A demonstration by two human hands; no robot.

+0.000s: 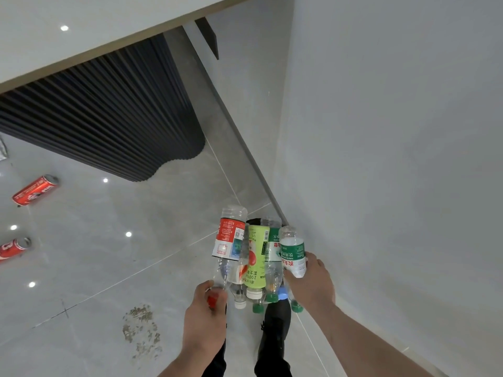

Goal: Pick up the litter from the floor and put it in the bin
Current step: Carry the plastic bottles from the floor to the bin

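I carry a bunch of several empty plastic bottles between both hands, bases pointing away from me. My left hand grips the neck of a clear bottle with a red-and-white label at its red cap. A lime-green labelled bottle lies in the middle of the bunch. My right hand holds a green-labelled water bottle against the others. Two red cans lie on the grey tile floor, one at the far left and another lower down. No bin is in view.
A dark ribbed counter base under a pale worktop fills the upper left. A grey wall runs along the right. My dark shoe stands below the bottles. A dirty smudge marks the tiles.
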